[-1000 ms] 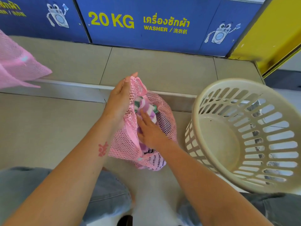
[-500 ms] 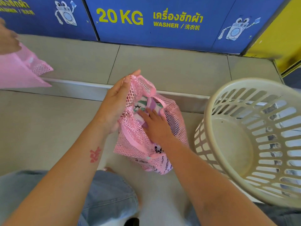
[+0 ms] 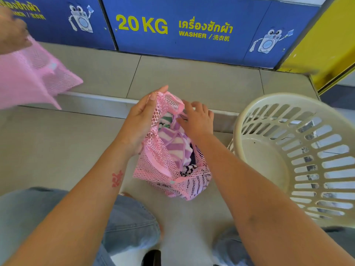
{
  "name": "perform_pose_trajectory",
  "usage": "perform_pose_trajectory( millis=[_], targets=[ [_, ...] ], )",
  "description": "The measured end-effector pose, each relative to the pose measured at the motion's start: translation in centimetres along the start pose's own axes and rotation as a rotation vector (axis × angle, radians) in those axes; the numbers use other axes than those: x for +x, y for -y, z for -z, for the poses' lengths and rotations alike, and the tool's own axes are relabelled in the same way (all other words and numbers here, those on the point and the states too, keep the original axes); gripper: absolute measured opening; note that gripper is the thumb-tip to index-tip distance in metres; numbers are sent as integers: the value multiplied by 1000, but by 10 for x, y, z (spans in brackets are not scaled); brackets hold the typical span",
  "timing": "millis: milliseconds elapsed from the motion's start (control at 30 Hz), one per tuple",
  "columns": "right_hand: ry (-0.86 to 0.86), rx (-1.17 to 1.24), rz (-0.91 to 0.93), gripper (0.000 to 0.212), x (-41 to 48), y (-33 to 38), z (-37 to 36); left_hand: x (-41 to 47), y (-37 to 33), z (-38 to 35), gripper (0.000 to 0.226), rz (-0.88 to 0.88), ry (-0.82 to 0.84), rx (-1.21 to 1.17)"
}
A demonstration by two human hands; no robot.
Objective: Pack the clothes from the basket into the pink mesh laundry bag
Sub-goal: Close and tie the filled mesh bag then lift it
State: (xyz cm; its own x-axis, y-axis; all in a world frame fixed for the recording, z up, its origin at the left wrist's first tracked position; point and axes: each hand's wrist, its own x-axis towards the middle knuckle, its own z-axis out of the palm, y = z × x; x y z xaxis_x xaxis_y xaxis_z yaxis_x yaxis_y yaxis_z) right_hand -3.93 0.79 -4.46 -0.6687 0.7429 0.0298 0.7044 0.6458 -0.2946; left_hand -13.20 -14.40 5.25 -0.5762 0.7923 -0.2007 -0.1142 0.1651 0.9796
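While the left hand [image 3: 141, 120] grips the rim of the pink mesh laundry bag [image 3: 163, 169], pinching the mesh to hold its mouth wide, the right hand [image 3: 197, 120] hovers with fingers spread just beside the opening. Striped clothes [image 3: 172, 143] sit inside the bag between both hands. Right of the right hand stands the cream basket [image 3: 299, 156] on the floor [image 3: 57, 146].
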Motion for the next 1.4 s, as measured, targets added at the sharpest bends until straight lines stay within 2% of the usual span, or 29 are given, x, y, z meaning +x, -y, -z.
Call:
perform_pose_trajectory(
  millis=[100, 267, 367, 500, 600, 667, 700, 733, 800, 867, 933, 1033, 1200, 1400],
  targets=[
    [20, -9, -8, 33, 14, 6, 1, 0, 3, 5, 34, -11, 5, -11],
    [-58, 135, -86, 20, 21, 3, 10, 1, 6, 7, 33, -7, 29, -12],
    [-25, 272, -164, 17, 27, -1, 16, 1, 11, 5, 31, -15, 91, 71],
    [35, 453, -134, 17, 30, -14, 28, -4, 21, 4, 36, 15, 348, 349],
    [44, 486, -100, 14, 33, -19, 36, 1, 40, 10, 48, 105, 616, 767],
    [82, 473, -94, 17, 33, -20, 38, 9, 47, 16, 54, 244, 794, 1058],
    [102, 474, -88, 17, 32, -20, 38, 12, 47, 17, 52, 290, 825, 1132],
    [113, 475, -79, 16, 31, -21, 38, 15, 45, 16, 43, 283, 784, 1133],
    [101, 472, -55, 13, 27, -22, 38, 21, 37, 10, 20, 140, 498, 1005],
    [63, 479, -31, 11, 21, -22, 37, 29, 25, -6, 20, 34, 149, 891],
    [34, 484, -8, 11, 16, -19, 34, 43, 21, -22, 27, 45, -42, 768],
    [-10, 470, 25, 13, 11, -16, 31, 64, 22, -40, 30, 141, -116, 601],
    [-34, 505, 42, 16, 10, -16, 30, 77, 31, -54, 42, 273, -77, 440],
    [59, 585, 21, 15, 11, -22, 30, 77, 35, -52, 8, 156, -120, 301]
  ],
)
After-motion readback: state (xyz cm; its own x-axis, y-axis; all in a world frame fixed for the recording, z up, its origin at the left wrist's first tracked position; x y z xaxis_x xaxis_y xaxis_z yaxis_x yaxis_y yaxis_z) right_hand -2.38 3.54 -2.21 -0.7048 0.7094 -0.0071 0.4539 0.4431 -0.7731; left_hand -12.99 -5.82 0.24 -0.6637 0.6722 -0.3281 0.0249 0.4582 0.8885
